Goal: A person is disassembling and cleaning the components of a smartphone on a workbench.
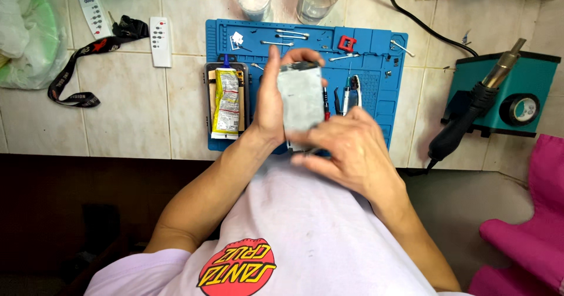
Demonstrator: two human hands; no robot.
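In the head view, the left hand [271, 105] grips a grey, opened phone body [301, 103] upright, just above the near edge of the blue work mat [376, 55]. The right hand [346, 149] pinches its lower end with curled fingers. A yellow glue tube [226, 99] lies on the mat's left part, tweezers [346, 93] just right of the phone. This looks like mid-disassembly inspection; any further prying calls for a steady grip.

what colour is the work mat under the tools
Blue work mat, clearest in the head view.
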